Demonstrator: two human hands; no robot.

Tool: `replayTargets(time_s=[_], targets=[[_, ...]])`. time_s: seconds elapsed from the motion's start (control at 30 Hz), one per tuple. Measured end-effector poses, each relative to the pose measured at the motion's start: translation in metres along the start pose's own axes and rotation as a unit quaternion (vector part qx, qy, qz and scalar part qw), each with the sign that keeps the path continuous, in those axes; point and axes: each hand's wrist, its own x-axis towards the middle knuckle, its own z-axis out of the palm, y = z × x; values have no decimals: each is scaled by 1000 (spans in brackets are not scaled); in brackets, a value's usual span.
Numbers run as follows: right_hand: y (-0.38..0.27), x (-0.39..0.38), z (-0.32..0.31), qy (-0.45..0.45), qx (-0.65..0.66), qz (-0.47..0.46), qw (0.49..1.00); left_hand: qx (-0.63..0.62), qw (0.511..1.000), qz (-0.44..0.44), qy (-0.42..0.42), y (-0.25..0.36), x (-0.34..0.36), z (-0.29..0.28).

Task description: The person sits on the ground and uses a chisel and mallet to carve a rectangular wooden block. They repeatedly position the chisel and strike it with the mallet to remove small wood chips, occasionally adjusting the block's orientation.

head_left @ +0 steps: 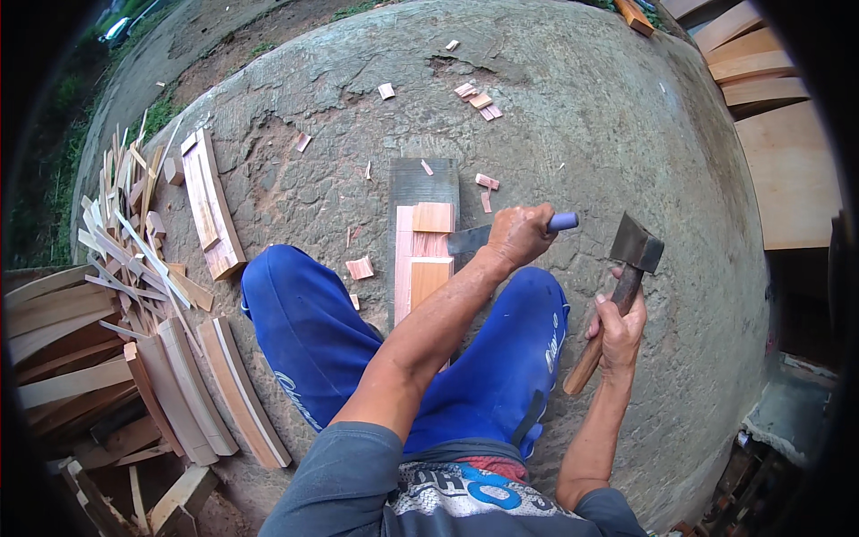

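In front of me a pinkish wooden piece [403, 268] lies lengthwise on a dark board [420, 179] between my knees. Its right side has a recess between two raised blocks. My left hand [521, 234] is closed around a chisel [562, 221] with a purple handle. The chisel lies nearly level, its wide metal blade reaching left to the recess; whether the edge touches the wood I cannot tell. Off to the right, my right hand [620, 322] grips the wooden handle of a hatchet [637, 244], its dark metal head raised at the top, apart from the wood.
Wood chips [360, 268] lie scattered on the rough concrete ground [331, 170]. To the left are a notched wooden piece [210, 201], a heap of thin offcuts [134, 242] and several curved slats [242, 389]. Stacked boards [787, 170] stand at the far right.
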Motion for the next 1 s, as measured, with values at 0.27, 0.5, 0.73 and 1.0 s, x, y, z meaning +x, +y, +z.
replayTargets(time_s=[0.27, 0.5, 0.73, 1.0], targets=[[25, 23, -4, -105, -224, -5, 969, 20, 999, 26, -22, -5, -9, 0], [22, 16, 20, -76, -334, -110, 933, 10, 1000, 26, -1, -7, -9, -3], [20, 21, 21, 66, -18, -23, 997, 55, 998, 8, -27, -8, -8, 10], [13, 20, 12, -21, -90, 18, 996, 51, 999, 8, 1, -17, -15, -8]])
